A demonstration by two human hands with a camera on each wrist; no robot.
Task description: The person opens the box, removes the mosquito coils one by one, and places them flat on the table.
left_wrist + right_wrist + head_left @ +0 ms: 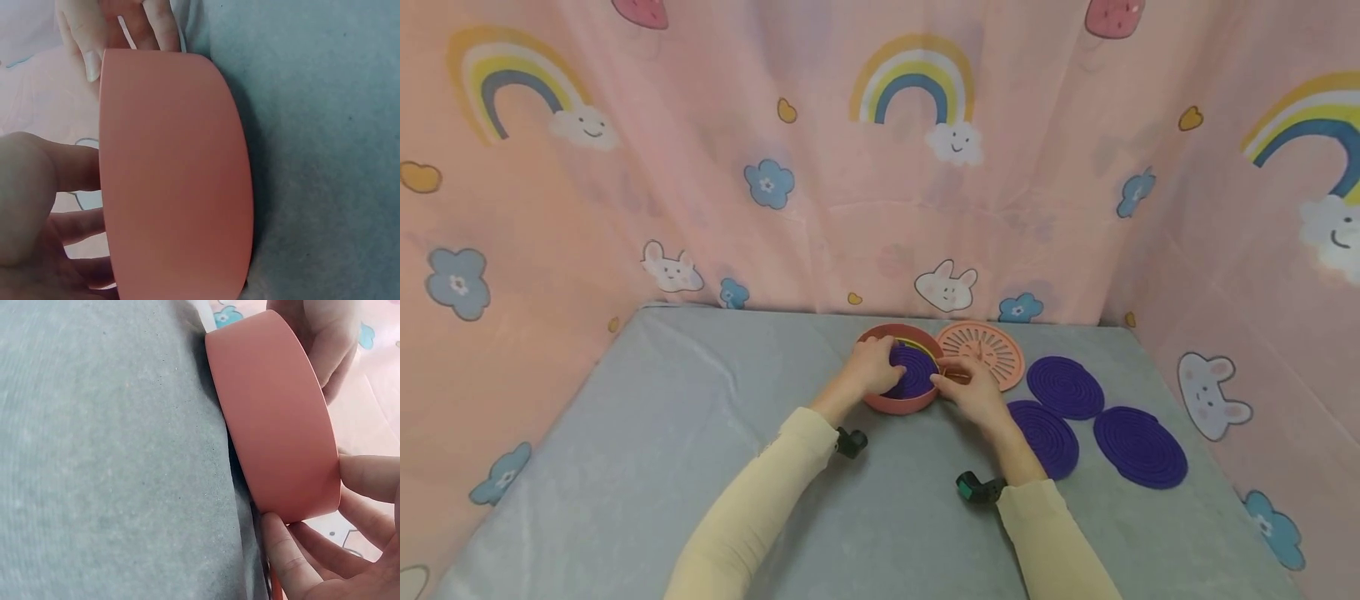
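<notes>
A round coral-pink holder [901,407] stands on the grey cloth, with a purple coiled coaster [916,373] inside it. A yellow edge [917,343] curves behind the purple coils. My left hand [867,367] reaches over the holder's left rim and holds the purple coaster, thumb on its face; the fingertips are hidden behind the holder wall [175,169] in the left wrist view. At the right side, my right hand [973,390] grips the holder: in the right wrist view its thumb meets the rim and its fingers [290,553] lie round the outer wall.
Behind my right hand lies a pink slotted disc [1003,354]. Three purple coiled coasters lie flat to the right: a far one [1066,387], a near one [1045,442] partly behind my right forearm, and an outer one [1141,447]. A patterned pink curtain [820,250] surrounds the table.
</notes>
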